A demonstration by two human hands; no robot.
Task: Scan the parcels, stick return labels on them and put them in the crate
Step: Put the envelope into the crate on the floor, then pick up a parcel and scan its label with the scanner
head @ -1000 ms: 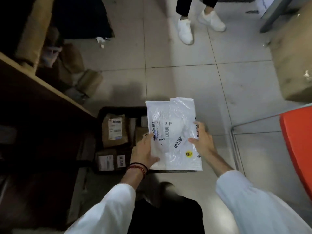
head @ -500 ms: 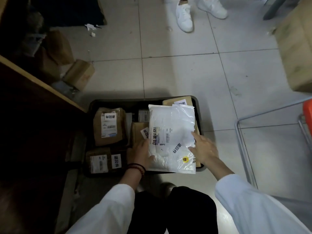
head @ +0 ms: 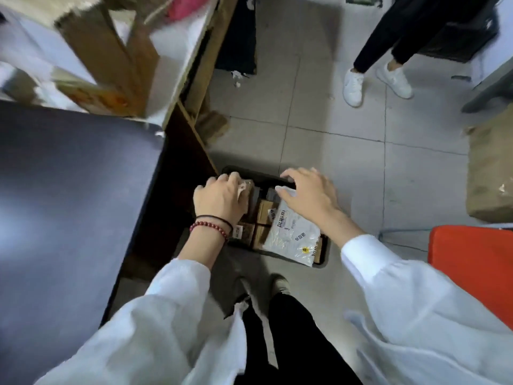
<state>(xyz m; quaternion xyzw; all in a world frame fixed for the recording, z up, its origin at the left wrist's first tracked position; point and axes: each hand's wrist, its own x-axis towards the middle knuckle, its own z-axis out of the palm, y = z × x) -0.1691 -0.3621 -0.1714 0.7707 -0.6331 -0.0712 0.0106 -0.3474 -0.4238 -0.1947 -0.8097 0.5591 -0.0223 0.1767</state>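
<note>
The dark desk [head: 69,204] filled the left, with the black crate [head: 324,258] on the floor just beside it. A white plastic parcel [head: 294,234] lay in the crate's right half, beside brown parcels [head: 265,213]. The right hand [head: 308,194] hovered above it, fingers spread, holding nothing. The left hand [head: 219,200] hung over the crate's left side, fingers curled under; I could not tell whether they held anything.
</note>
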